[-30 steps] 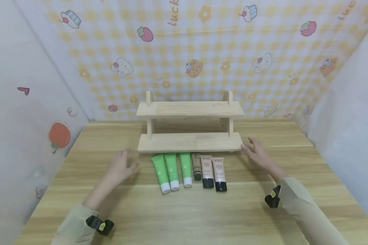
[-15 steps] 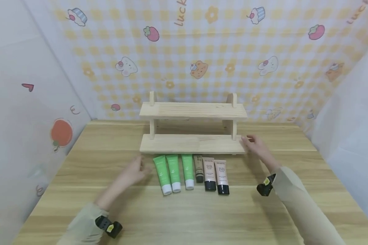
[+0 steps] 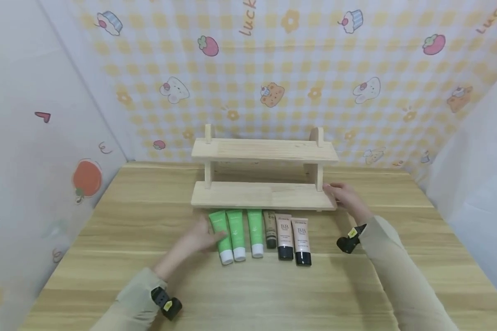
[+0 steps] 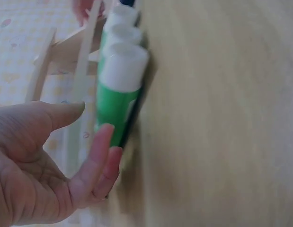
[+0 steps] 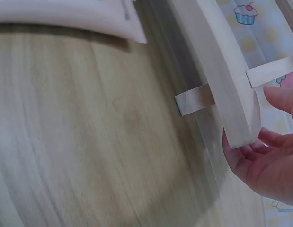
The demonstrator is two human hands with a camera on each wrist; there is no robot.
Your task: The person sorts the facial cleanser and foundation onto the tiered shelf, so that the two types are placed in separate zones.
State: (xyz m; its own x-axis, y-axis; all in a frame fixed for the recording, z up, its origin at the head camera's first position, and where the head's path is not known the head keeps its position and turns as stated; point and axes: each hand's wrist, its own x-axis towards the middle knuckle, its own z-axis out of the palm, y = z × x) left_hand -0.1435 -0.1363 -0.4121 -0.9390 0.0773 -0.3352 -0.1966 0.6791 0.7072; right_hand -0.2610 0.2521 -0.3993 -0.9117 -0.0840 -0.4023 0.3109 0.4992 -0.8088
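A two-tier wooden shelf (image 3: pixel 262 195) stands toward the back of the table. My right hand (image 3: pixel 348 200) grips the right end of its lower board; in the right wrist view its fingers (image 5: pixel 250 163) curl under the board end. Three green tubes (image 3: pixel 237 234) with white caps lie in front of the shelf. My left hand (image 3: pixel 200 234) is at the leftmost green tube (image 4: pixel 113 101), thumb and fingers spread apart; whether the fingertips touch it I cannot tell. Right of the green tubes lie a small brownish tube (image 3: pixel 270 230) and two pinkish BB cream tubes (image 3: pixel 301 241) with black caps.
The shelf's upper board (image 3: pixel 265 149) overhangs the rear. A patterned cloth (image 3: pixel 232 69) hangs behind the wooden table (image 3: pixel 257 294), and white sheets (image 3: pixel 16 184) border both sides.
My left hand has moved right, from beside the tubes to the leftmost green one. The right hand has moved in from the shelf's side and now grips its lower board. The camera has shifted slightly.
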